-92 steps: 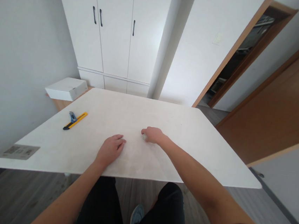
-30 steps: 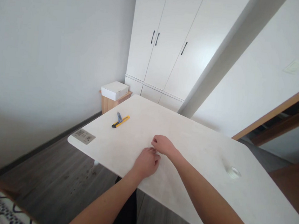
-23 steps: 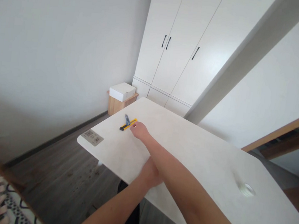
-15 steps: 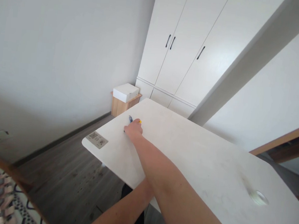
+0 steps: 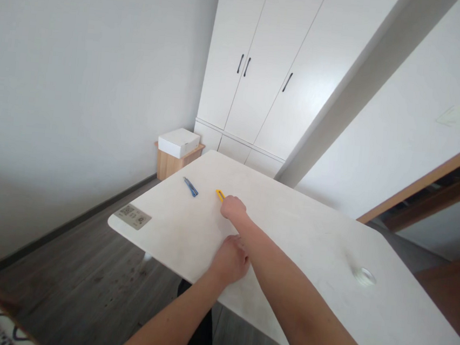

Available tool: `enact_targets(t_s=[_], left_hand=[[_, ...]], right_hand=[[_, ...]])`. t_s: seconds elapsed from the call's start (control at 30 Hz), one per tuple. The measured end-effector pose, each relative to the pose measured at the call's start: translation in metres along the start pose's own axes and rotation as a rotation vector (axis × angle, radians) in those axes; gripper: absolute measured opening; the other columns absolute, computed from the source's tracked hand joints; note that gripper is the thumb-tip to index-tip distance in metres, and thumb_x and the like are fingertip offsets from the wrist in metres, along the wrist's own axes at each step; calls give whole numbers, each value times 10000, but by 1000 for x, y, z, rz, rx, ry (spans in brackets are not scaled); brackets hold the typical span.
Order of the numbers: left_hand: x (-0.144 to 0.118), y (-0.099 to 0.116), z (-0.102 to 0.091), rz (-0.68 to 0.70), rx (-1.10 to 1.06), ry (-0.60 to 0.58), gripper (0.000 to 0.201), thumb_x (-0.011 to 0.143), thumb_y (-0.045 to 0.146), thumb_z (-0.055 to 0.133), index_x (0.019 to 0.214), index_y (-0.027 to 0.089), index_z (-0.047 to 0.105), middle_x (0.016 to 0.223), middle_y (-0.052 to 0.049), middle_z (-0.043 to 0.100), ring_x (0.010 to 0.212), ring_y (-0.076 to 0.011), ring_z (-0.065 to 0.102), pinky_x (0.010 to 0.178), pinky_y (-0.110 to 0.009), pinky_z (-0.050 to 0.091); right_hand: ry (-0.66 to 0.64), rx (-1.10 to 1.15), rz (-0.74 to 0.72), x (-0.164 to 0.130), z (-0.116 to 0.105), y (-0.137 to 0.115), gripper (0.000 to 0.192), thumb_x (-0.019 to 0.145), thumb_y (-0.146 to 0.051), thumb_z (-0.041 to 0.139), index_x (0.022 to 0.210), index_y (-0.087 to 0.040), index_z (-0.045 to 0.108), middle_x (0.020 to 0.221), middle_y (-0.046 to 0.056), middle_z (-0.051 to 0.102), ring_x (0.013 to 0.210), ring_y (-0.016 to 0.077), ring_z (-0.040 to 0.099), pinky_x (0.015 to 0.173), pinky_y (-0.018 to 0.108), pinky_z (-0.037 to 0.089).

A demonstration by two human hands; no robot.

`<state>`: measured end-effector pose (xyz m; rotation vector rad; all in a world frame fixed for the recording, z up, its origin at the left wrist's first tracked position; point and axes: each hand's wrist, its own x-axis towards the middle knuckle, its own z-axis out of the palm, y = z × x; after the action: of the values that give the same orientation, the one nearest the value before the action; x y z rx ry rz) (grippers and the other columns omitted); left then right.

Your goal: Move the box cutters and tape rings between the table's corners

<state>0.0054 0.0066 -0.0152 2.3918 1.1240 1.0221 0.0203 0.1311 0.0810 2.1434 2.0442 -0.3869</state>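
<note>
The white box (image 5: 178,143) stands closed, well beyond the gripped yellow cutter (image 5: 220,195)

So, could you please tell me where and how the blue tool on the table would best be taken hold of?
I'd pinch the blue tool by its thicker end, from above and the right. It lies slantwise on the table, its narrower tip pointing away, while the thicker end seems to face the right hand, which holds the yellow knife.

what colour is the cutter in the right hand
The cutter shows mainly yellow, in the head view.
</note>
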Motion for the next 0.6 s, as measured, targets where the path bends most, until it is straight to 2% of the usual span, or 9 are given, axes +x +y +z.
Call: enact_targets(t_s=[0.13, 0.3, 0.37, 0.5, 0.6], left_hand=[[1, 5, -9, -9, 75, -56, 215, 888, 186, 535, 815, 194, 737, 1051, -113, 721, 1053, -250, 643, 986, -437, 483], [0, 4, -12, 12, 138, -96, 275, 919, 203, 501, 949, 215, 774, 1222, -122, 698, 1168, -253, 623, 1042, -432, 470], [0, 1, -9, 22, 165, -91, 297, 934, 230, 485, 994, 218, 775, 1224, -121, 703, 1174, -254, 630, 1057, -437, 469], [2, -3, -6, 76, 189, -88, 351, 957, 282, 433, 965, 216, 779, 1190, -117, 719, 1152, -256, 647, 1052, -440, 484], [3, -4, -6, 81, 196, -83, 376, 956, 316, 420, 963, 207, 779, 1182, -123, 723, 1135, -267, 657, 1043, -449, 493]], right_hand=[[105, -8, -26, -26, 9, 67, 376, 899, -92, 507, 1256, -97, 622, 1280, 217, 623, 1185, 280, 610, 923, 355, 496], [210, 44, -71, -76, 32, 180, 317, 909, -80, 486, 1188, -116, 633, 1197, 150, 636, 1131, 221, 586, 968, 295, 413], [244, 81, -24, -104, 40, 233, 325, 895, -69, 492, 1180, -129, 636, 1182, 127, 635, 1098, 205, 583, 962, 278, 400], [271, 78, 137, -164, 50, 340, 351, 869, -39, 498, 1165, -142, 655, 1158, 110, 644, 1051, 191, 589, 926, 260, 394], [263, 52, 285, -199, 53, 407, 364, 872, -48, 508, 1174, -168, 671, 1171, 113, 648, 1058, 198, 601, 900, 260, 398]])
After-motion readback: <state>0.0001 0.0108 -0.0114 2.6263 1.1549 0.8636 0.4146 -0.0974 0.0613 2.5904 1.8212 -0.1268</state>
